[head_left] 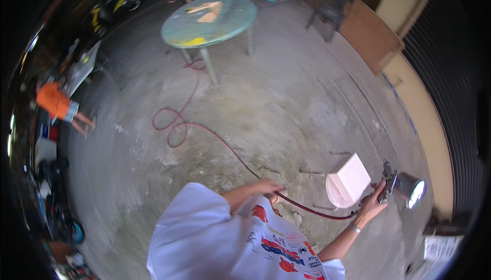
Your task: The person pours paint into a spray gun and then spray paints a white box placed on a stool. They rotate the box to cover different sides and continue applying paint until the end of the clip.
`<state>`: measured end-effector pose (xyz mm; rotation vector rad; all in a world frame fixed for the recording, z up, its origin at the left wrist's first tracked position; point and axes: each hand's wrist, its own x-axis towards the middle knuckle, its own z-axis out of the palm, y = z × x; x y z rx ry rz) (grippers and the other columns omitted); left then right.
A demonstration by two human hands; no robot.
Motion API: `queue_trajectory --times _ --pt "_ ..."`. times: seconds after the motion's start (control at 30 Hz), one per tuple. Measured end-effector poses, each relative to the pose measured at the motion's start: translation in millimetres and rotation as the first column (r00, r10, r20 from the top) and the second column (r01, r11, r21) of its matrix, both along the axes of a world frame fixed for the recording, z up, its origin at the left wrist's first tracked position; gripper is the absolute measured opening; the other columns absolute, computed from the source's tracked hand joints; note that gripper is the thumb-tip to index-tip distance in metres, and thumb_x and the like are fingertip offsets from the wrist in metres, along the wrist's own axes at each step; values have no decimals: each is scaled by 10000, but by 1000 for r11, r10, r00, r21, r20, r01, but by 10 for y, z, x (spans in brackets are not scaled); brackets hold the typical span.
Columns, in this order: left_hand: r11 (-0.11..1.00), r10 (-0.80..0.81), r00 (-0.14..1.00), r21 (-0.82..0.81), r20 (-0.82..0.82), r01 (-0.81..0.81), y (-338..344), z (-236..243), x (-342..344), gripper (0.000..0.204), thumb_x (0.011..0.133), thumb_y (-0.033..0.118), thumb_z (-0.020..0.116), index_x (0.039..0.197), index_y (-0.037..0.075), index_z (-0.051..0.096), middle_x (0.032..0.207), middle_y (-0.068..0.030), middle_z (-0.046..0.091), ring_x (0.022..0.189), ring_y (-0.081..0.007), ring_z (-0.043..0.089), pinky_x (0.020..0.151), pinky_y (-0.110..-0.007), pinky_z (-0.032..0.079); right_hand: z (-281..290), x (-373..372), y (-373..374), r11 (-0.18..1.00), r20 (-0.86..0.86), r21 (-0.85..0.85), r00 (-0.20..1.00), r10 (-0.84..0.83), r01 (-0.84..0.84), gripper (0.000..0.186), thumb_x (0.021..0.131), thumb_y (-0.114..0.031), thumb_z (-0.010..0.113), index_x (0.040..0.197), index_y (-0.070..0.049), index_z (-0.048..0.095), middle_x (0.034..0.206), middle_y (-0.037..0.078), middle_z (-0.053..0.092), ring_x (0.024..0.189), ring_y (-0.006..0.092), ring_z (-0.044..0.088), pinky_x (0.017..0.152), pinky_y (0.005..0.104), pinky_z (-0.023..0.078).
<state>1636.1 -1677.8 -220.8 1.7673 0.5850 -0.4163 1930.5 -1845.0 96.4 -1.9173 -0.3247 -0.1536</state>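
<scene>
My right hand (374,203), with a band at the wrist, grips a metal spray gun (391,181) out to the right. A shiny silver cup (407,187) is attached to the gun. A dark red hose (312,210) runs from the gun across my front. My left hand (265,186) is closed around the hose near my body, its fingers slightly blurred. Just left of the gun, a white boxy piece (353,178) rests on a pale round-topped stool (335,192) with thin legs.
The hose loops over the concrete floor toward a round green table (225,29) bearing a tan piece (210,13). A dark chair (332,11) and brown board (369,39) stand far right. At left, a person in orange (53,101) is beside another table (86,67).
</scene>
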Motion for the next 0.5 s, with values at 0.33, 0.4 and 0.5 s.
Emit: queue_trajectory --times 0.33,0.4,0.5 --pt "867 315 933 452 -174 -208 1135 -4 -756 751 970 645 559 657 -31 650 549 -199 535 533 -302 570 588 -451 449 -719 664 -511 949 -278 -211 917 -287 233 399 1031 -296 668 865 61 735 620 53 660 554 98 570 514 312 435" --pt "860 284 945 480 -163 -176 1127 51 -553 736 973 625 569 655 -36 634 546 -211 506 513 -306 546 574 -454 436 -975 727 -659 905 -181 -264 905 -385 333 402 1022 -296 678 875 73 740 650 78 689 594 106 591 561 324 468" --pt "871 211 964 478 -161 -111 1156 86 -172 715 976 603 577 662 -38 629 559 -224 506 510 -328 537 569 -462 431 -1057 605 -780 915 -145 -314 940 -310 253 392 1011 -303 694 880 63 748 662 86 696 598 94 583 560 317 461"
